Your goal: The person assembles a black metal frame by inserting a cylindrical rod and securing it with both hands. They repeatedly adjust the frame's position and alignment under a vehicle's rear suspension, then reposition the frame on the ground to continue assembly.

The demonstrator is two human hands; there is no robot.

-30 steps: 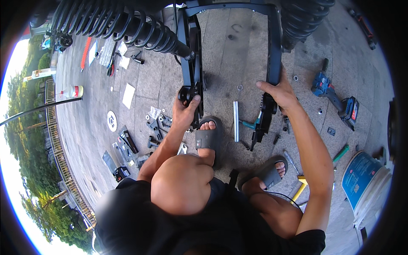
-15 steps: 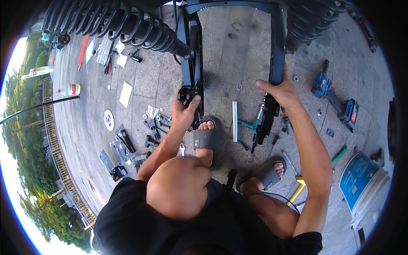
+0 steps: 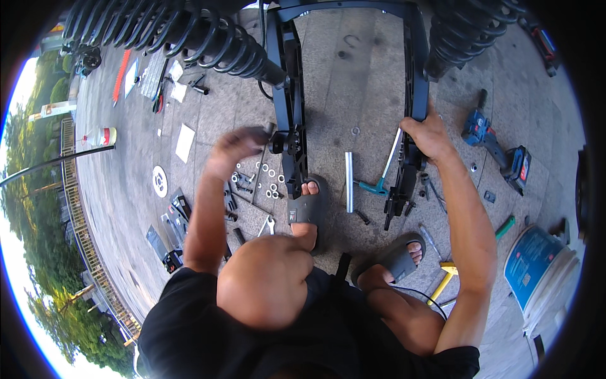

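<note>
Centre-left, black strut (image 3: 292,104) ran up-down right of your left hand (image 3: 238,148), grip unclear; right hand (image 3: 430,136) wrapped round opposite strut (image 3: 417,76)

Right hand (image 3: 429,136) wrapped round right leg of black frame (image 3: 418,69). Left hand (image 3: 243,146) blurred, beside left leg — grip unclear. Coil springs (image 3: 177,36) flank frame. On paving (image 3: 353,82) between legs: metal tube (image 3: 350,182), teal T-handle (image 3: 381,187) just beside. Washers (image 3: 272,187), wrench (image 3: 271,225) near left sandal (image 3: 305,210). Right side — blue power tool (image 3: 486,134), yellow hammer (image 3: 440,288), bucket (image 3: 535,265) lower down.
</note>
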